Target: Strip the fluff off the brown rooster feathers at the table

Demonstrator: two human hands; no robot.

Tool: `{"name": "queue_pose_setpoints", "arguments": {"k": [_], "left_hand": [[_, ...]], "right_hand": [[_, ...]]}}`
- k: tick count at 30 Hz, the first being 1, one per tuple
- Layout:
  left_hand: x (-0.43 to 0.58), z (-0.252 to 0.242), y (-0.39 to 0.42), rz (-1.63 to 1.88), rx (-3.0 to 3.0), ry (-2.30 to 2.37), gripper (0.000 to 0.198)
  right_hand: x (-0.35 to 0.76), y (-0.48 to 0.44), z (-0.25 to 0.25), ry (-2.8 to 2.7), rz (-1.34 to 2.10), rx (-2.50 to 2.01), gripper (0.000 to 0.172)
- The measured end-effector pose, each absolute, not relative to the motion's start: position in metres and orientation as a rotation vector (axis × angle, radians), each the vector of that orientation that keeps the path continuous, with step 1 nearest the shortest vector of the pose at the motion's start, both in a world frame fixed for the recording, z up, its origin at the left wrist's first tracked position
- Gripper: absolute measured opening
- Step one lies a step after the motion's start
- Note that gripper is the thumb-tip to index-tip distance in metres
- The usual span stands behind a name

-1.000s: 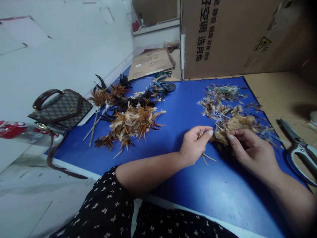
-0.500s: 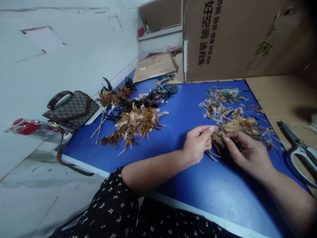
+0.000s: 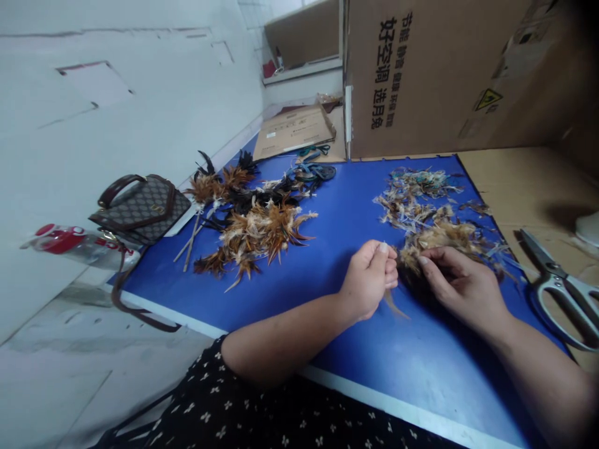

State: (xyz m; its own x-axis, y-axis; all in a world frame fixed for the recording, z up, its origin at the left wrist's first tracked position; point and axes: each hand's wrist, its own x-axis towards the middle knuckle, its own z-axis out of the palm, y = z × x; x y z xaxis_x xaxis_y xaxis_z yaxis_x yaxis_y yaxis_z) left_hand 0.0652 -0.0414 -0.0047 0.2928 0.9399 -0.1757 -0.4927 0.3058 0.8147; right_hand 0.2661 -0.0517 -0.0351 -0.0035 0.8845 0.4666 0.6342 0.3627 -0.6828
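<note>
My left hand (image 3: 370,277) is closed, thumb pressed over curled fingers, with a thin brown feather (image 3: 394,305) sticking out below it. To its right, my right hand (image 3: 461,284) pinches at the near edge of a tan feather pile (image 3: 440,239); what lies between its thumb and index finger looks like feather tips, partly hidden by the fingers. Behind that pile lie mixed pale and teal feather scraps (image 3: 418,184). Bunched brown and black feathers (image 3: 262,227) spread over the left part of the blue table (image 3: 346,206).
Large scissors (image 3: 556,280) lie at the right edge on cardboard. A handbag (image 3: 145,209) and a plastic bottle (image 3: 79,244) sit at the left edge. A big cardboard box (image 3: 435,81) stands behind, with a flat carton (image 3: 294,131) beside it.
My left hand has drawn slightly left, away from the right hand, and a feather now hangs below it. The right hand has stayed by the tan pile. The view has shifted slightly.
</note>
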Motion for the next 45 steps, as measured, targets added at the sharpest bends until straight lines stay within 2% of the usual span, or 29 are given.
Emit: {"name": "queue_pose_setpoints", "arguments": {"k": [8,16,24,29,34,39,45], "left_hand": [[0.07,-0.032,-0.041,1.074,0.804,0.752,0.044],[0.07,-0.034,-0.04,1.07,0.809,0.724,0.053],[0.07,-0.035,-0.039,1.096,0.762,0.677,0.054],[0.057,-0.026,-0.026,1.257,0.683,0.693,0.046],[0.049,-0.02,-0.016,1.362,0.612,0.815,0.032],[0.049,-0.018,-0.019,1.251,0.57,0.788,0.031],[0.051,-0.023,-0.023,1.154,0.606,0.785,0.034]], "right_hand": [[0.26,-0.054,-0.035,-1.773,0.417,-1.311,0.023],[0.256,-0.055,-0.03,-1.858,0.476,-1.237,0.021],[0.254,-0.057,-0.025,-1.877,0.509,-1.268,0.029],[0.267,-0.051,-0.027,-1.794,0.382,-1.444,0.037],[0.283,-0.044,-0.033,-1.701,0.243,-1.623,0.032],[0.288,-0.04,-0.038,-1.709,0.14,-1.625,0.029],[0.282,-0.045,-0.032,-1.73,-0.183,-1.508,0.028]]}}
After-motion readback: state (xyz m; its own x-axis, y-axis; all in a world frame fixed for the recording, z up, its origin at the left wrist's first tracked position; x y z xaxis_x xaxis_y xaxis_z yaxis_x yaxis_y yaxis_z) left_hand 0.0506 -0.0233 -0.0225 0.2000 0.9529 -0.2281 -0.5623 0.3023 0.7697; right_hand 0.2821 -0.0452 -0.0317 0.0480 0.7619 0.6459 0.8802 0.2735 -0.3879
